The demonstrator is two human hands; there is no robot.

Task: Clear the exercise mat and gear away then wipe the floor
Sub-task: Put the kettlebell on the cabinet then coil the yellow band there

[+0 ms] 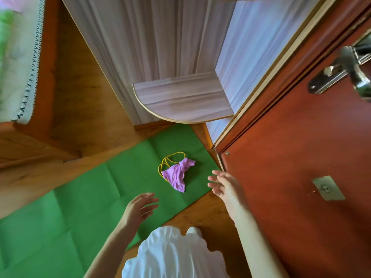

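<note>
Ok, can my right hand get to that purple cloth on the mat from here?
Probably yes. The right hand is open, just right of the purple cloth, with only bare green mat between them. The yellow cord lies on the cloth's far side.

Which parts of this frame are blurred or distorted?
Head view: the door handle at right is motion-smeared; wide-angle bending curves the cabinet and door; the purple cloth and both hands, left and right, stay fairly sharp.

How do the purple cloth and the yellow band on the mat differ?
The purple cloth is a crumpled, bunched sheet; the yellow band is a thin looped cord. The cloth lies over part of the band, hiding it. Both rest on the green mat, untouched by either hand.
</note>
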